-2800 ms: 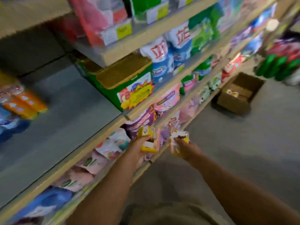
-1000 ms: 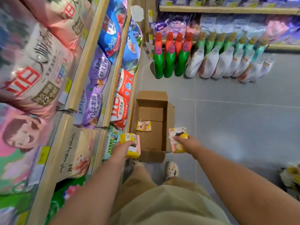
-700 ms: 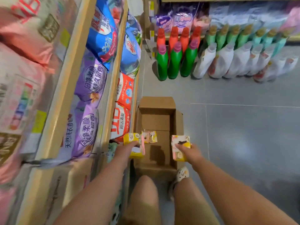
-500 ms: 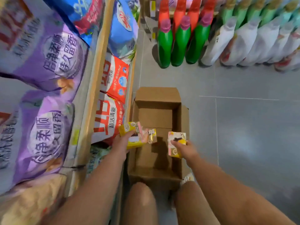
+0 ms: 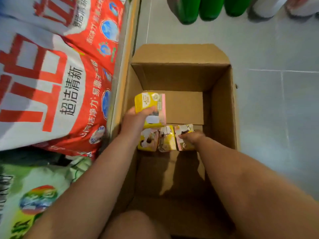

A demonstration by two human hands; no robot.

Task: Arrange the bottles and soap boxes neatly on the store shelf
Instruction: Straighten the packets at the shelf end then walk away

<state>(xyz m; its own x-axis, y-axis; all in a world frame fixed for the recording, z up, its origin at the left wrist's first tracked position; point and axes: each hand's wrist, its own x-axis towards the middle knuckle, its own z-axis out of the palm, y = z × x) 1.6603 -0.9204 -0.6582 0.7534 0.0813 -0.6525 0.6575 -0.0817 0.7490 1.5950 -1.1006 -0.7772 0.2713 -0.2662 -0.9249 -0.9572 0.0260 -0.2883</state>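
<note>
1. We hold a yellow-and-pink soap box (image 5: 150, 107) in our left hand (image 5: 133, 121), fingers wrapped over its near end, just above the floor of the open cardboard carton (image 5: 222, 104).
2. Our right hand (image 5: 191, 136) is closed on a second soap box (image 5: 183, 138) standing at the carton bottom, right beside two loose soap boxes (image 5: 157, 140) in a row.
3. The carton sits on the tiled floor (image 5: 276, 109) against the store shelf (image 5: 128, 40), where large detergent bags (image 5: 57, 83) fill the lower levels. Green bottles (image 5: 207, 7) stand on the floor beyond.
4. We judge these boxes light and stiff, thin card that dents if squeezed hard; the printed faces look glossy and may slip.
5. We would grip each across its narrow sides, near the middle, thumb opposite fingers, pressing lightly.
6. We cannot tell which shelf spot awaits them; none shows here.
</note>
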